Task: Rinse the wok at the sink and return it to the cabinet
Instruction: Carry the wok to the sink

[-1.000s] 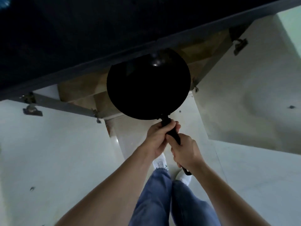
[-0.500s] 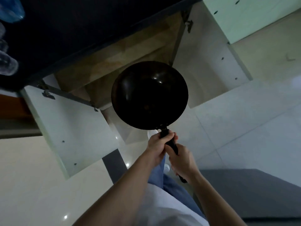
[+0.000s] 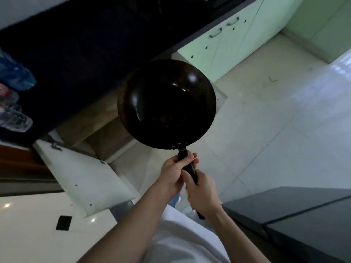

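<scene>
The black wok is held out in front of me above the floor, its bowl facing up and empty. Both hands grip its black handle. My left hand wraps the handle close to the bowl. My right hand holds the handle further back, with the handle's end sticking out below it. Behind and below the wok, the cabinet under the dark counter stands open, its wooden inside partly hidden by the bowl.
The open white cabinet door juts out at the left. The dark countertop runs across the top. Plastic bottles lie at the far left. Closed pale green cabinet doors are at upper right. A dark grey surface is at lower right.
The wok has come out from the cabinet opening and risen higher above the floor. My view has pulled back and up. Both hands keep the same grip on the handle.
</scene>
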A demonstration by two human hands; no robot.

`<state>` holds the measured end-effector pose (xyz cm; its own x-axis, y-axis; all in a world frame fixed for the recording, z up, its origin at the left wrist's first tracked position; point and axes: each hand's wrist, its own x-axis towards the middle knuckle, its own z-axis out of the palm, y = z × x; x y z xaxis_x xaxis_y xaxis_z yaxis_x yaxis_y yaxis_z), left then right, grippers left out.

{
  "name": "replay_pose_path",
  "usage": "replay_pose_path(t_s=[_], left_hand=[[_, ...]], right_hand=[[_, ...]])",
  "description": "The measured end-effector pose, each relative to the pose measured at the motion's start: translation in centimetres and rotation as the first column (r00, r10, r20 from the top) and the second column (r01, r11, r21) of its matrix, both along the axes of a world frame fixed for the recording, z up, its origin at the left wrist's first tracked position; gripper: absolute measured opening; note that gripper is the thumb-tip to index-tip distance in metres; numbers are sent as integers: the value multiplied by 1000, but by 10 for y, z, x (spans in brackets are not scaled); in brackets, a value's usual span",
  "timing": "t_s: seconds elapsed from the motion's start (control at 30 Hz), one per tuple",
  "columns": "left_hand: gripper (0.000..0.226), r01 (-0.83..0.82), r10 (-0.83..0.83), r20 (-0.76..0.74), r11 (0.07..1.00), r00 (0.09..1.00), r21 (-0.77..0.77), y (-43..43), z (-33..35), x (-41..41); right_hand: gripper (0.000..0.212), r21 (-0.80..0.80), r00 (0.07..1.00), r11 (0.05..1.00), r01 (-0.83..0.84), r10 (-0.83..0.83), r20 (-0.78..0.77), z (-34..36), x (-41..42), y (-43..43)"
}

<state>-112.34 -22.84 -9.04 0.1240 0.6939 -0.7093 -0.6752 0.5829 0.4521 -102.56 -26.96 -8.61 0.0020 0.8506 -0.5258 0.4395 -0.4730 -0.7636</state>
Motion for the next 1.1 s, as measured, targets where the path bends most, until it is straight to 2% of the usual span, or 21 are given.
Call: replay_pose_path(t_s=[0.07,0.13,0.23,0.47,0.73,0.9,1.1], left_hand=[[31,1,-1,58,1000,998,-7,10,14,3],[26,48,-48,52,999,997,6,25,27,5],[12,142,-143,11,988,990,63,57,39,5],[12,339,-324,-110,926,940,166,146,62,10],[13,555,-543,-120,797,831,237,232,68,44],[19,651,-642,-118,726,757,224,265,67,84],[18,721,-713,-129,657,689,221,304,62,150]], right_hand=[[37,29,999,999,29,-29,-22,16,3,7],[34,57,997,996,63,-61,-41,30,4,17],[31,91,992,989,116,-112,-55,44,4,43],[31,102,951,948,302,-292,-100,65,-2,125],[23,160,870,856,492,-484,-89,76,17,185],[32,145,778,766,627,-604,-173,74,46,210],[33,163,732,713,681,-660,-169,66,104,242]])
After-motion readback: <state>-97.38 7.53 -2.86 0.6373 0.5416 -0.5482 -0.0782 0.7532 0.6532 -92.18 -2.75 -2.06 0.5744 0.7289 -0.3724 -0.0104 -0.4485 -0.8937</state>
